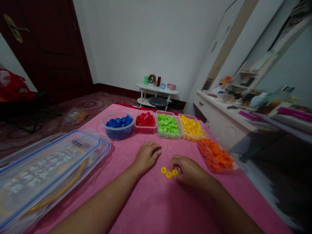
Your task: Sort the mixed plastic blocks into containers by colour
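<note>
Several small yellow rings lie close together on the pink cloth. My right hand is beside them, fingers curled in and thumb low, pinching at the rightmost yellow ring. Part of the grip is hidden behind the fingers. To the left, my left hand rests palm down on the cloth with its fingers loosely bent and apart. It holds nothing and is a little away from the rings.
Along the far edge stand a round tub of blue pieces and boxes of red, green and yellow pieces. A box of orange pieces is at the right. Clear blue-rimmed lids cover the left side.
</note>
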A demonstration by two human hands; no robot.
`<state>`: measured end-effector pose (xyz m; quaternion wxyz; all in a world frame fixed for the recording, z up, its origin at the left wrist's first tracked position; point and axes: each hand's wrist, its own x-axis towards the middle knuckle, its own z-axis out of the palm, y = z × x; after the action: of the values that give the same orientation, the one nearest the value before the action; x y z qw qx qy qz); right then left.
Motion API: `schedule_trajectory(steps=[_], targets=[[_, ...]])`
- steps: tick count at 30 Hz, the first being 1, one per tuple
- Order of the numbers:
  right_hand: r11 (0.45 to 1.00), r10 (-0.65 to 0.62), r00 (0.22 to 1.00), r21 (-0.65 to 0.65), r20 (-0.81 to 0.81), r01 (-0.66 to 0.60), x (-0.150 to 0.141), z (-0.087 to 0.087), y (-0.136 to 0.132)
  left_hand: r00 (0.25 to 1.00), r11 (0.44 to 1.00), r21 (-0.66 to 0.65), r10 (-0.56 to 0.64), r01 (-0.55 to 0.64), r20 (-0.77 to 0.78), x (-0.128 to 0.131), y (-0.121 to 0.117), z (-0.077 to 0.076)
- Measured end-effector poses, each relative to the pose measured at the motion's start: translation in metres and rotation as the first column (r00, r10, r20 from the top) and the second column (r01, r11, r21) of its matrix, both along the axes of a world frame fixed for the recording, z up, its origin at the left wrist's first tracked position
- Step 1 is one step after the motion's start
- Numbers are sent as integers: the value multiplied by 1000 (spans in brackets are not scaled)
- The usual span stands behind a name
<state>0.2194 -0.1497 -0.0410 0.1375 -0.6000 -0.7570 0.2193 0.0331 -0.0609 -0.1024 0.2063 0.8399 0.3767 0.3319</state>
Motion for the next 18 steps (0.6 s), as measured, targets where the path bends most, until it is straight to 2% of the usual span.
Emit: schedule_trajectory(steps=[2,4,8,12,15,18], targets=[[999,-42,999,32,23,41,-5,-2,1,1000,1000,0,1,-1,4,0,0,0],[997,-61,998,49,-24,62,-6,0,2,1000,1000,3,1,-1,5,1,1,-1],[996,14,992,88,-126,-3,-12,3,-1,1000,1000,8,-4,4,5,0,1,-1],[997,38,999,72,-35,-36,-31,-13,-10,1000,1000,3,-8,8,15,-1,0,-1],[993,39,999,114,-25,-36,-42,-27,-13,1000,1000,-3,-9,9,22,-1,0,-1],[992,70,995,108,-70,-62,-40,-26,-8,1000,1000,-7,-6,6,26,0,1,-1]])
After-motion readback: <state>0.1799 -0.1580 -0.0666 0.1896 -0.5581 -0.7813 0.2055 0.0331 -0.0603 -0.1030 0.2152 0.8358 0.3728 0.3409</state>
